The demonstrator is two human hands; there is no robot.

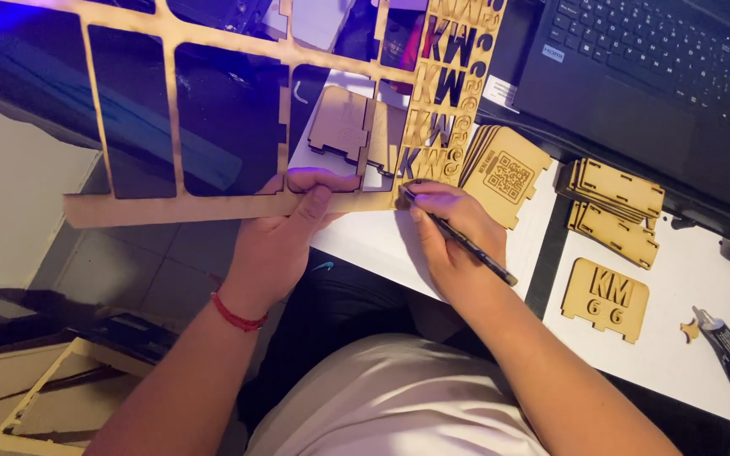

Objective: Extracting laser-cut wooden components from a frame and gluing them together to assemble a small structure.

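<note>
Plywood cut-out sheet (238, 118) is being gripped along its lower edge by the left hand (285, 232). Right hand (449, 232) is clasping a black pen (462, 241), tip touching the sheet, above the white tabletop (382, 241).

Cut plywood sheet (238, 118) (tilted), black pen (466, 245)

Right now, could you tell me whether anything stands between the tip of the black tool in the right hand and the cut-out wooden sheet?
Nothing visible does. The right hand holds the black tool with its tip right at the lower edge of the wooden sheet, below the letter cut-outs. The left hand grips that same edge further left, clear of the tip.
</note>
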